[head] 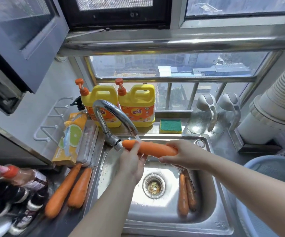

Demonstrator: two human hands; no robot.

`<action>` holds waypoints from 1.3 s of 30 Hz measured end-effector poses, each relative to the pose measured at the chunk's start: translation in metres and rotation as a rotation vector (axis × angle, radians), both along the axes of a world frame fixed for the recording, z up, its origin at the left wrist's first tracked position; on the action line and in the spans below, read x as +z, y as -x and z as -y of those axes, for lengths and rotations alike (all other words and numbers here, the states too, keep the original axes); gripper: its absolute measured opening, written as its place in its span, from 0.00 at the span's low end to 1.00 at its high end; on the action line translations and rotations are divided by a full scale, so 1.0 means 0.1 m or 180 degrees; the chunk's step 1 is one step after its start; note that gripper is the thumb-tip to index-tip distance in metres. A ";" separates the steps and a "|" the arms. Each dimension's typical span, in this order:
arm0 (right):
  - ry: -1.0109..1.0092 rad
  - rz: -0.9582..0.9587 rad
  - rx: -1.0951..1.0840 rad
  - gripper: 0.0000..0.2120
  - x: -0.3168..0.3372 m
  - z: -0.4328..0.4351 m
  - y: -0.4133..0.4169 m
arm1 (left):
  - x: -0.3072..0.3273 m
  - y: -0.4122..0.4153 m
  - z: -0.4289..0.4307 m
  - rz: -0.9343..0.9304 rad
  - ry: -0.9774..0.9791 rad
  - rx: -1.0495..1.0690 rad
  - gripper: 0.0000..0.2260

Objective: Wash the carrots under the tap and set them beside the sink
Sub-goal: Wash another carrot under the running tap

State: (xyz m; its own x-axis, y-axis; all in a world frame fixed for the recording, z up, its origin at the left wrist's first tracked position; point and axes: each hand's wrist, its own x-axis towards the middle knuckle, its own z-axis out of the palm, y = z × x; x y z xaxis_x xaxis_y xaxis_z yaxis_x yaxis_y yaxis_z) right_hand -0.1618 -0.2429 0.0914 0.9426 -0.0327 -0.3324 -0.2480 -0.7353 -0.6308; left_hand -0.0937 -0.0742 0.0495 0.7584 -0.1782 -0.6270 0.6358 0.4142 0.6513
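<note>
Nearest to us at lower left, a huddle of dark bottles (18, 185), blurred, stands on the steel table (66, 218). Just beside them two big carrots (62, 190) lie side by side on the table, hard against the left rim of the sink (220, 211). Over on the right edge there's a pale blue basket (275, 177).

Into the basin now: another pair of carrots (183, 195), thinner and darker, lies along the right wall, just right of the drain strainer (154, 185), which holds a few scraps. Sunlight glares off the wet steel floor.

Two bare forearms reach in from below. The left hand (133, 161) is curled round the held carrot (155, 148) near its left end, fingers over the top, and the right hand (181, 154) clasps the other end. The carrot lies level and crosswise over the back of the basin, its left part right under the thin stream of water (137, 137) from the curved chrome tap (111, 113).

Further back on the left, a box with a citrus picture (71, 139) and a white hook rack (51, 120) on the wall. On the ledge behind the sink sit two yellow detergent jugs (138, 106) with orange pumps, a green-and-yellow sponge (170, 126) and two glass pitchers (201, 115) with grey lids. Far right, a wide white ribbed duct (275, 103). Beyond it all, a barred window (172, 65) looks out on rooftops in bright daylight.
</note>
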 end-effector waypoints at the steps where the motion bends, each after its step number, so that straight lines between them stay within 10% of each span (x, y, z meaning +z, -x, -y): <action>1: -0.0001 -0.0004 -0.0022 0.13 -0.03 0.01 0.01 | -0.01 0.04 -0.01 0.0049 0.0021 -0.0099 0.15; 39: -0.1024 -0.0344 -0.0341 0.11 -0.02 -0.10 -0.03 | -0.06 -0.04 -0.15 0.0844 -0.0085 -0.0657 0.21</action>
State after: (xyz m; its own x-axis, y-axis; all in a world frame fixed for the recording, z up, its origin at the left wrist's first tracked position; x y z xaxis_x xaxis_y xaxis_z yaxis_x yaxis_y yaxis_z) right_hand -0.1589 -0.2328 0.0893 0.8983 -0.0067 -0.4393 -0.3907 -0.4694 -0.7918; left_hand -0.0900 -0.0591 0.0439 0.8453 -0.3312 -0.4192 0.5114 0.2749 0.8142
